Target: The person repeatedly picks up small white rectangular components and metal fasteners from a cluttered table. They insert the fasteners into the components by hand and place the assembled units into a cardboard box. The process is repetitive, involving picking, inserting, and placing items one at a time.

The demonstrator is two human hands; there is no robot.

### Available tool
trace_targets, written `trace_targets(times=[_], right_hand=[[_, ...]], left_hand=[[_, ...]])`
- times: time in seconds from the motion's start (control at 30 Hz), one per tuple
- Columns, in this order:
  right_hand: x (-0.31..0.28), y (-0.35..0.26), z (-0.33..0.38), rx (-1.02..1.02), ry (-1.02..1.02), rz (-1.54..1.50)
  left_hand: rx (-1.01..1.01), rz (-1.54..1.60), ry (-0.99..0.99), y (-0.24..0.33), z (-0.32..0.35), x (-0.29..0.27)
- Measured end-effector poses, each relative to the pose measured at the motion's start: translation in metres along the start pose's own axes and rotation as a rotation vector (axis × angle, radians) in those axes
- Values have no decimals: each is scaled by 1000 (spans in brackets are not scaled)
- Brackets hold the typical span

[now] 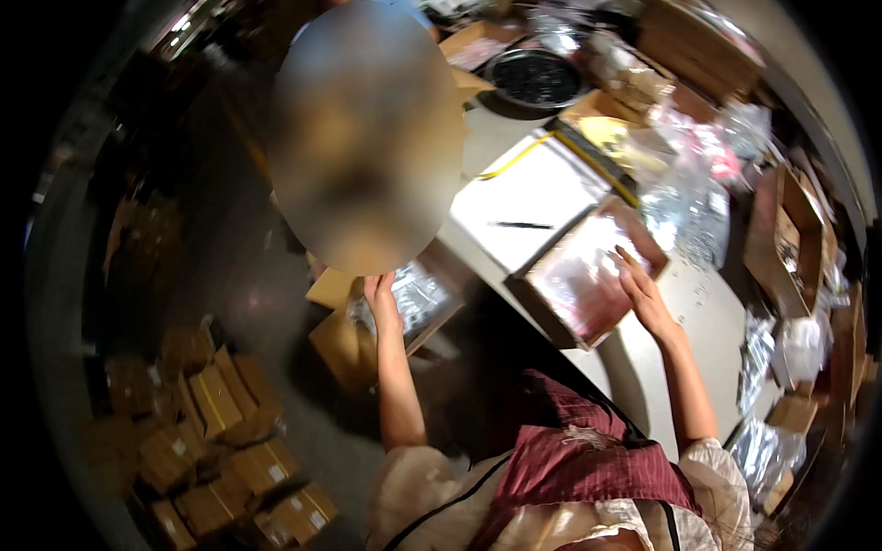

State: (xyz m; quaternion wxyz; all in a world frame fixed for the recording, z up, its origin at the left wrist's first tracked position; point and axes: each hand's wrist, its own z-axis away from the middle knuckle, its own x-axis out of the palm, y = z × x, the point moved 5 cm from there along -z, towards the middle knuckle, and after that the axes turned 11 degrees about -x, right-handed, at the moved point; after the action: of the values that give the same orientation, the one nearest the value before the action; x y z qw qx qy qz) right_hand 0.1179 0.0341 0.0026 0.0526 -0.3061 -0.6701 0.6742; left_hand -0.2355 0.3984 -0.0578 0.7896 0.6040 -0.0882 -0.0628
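Observation:
My left hand (382,296) reaches to an open cardboard box (344,344) left of the table. Clear plastic bags (415,298) fill the top of that box. A blurred oval patch hides my left fingertips, so I cannot tell whether they grip anything. On the table, my right hand (640,283) lies open with fingers stretched over the right side of a shallow cardboard box (542,308). Shiny clear plastic packaging (579,280) with a pinkish tint lies in this box, under or beside my fingertips.
White paper (524,197) with a black pen (520,225) lies beyond the shallow box. Behind are a round black tray (535,78) and heaped plastic bags (684,207). An open carton (785,243) stands at the right. Several cardboard boxes (220,404) are stacked on the floor, lower left.

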Motion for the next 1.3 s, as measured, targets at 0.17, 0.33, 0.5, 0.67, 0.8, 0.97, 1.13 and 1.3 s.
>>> trace_targets(times=[0.17, 0.33, 0.5, 0.67, 0.8, 0.97, 1.13, 1.3], right_hand=[[-8, -9, 26, 164, 265, -749], [-9, -31, 72, 219, 294, -949], [-22, -25, 127, 199, 347, -829], [-22, 23, 166, 299, 309, -667], [-75, 73, 182, 160, 520, 77], [-152, 91, 162, -8, 652, 640], [-164, 100, 136, -111, 514, 727], [-142, 99, 140, -167, 315, 737]], left_hand=[[769, -579, -374, 65, 156, 165], [1152, -701, -780, 74, 274, 263], [1109, -626, -867, 67, 307, 294], [1214, -535, -1132, 16, 334, 297], [964, -773, -1226, -35, 337, 302], [897, -728, -1219, -64, 339, 299], [830, -638, -1198, -68, 340, 308], [678, -627, -1161, -71, 339, 313]])
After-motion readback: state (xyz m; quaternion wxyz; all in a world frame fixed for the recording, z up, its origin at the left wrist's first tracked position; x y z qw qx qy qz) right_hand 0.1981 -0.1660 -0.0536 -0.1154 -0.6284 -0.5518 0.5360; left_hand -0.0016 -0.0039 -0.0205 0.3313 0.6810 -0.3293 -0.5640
